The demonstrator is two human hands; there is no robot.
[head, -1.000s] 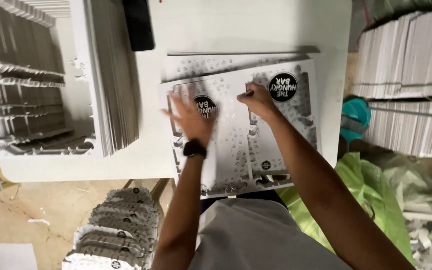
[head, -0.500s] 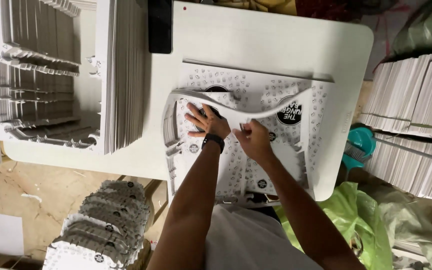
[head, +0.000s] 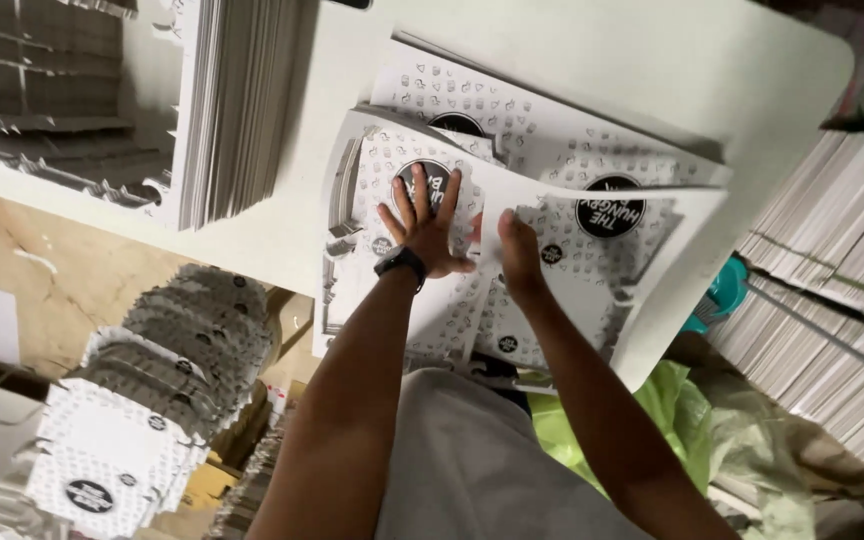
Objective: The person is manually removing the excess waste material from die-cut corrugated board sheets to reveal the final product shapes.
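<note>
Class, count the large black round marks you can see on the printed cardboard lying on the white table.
3: one under the left hand, one above it, partly covered, and one right of the right hand. More may be hidden.

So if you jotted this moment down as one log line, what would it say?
left hand: flat, fingers spread, on white patterned cardboard box blank | right hand: pressing blank's fold | white table | stack of flat blanks left

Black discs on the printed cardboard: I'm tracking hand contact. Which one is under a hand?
The left disc, under the left hand's fingers; the others lie uncovered.
</note>
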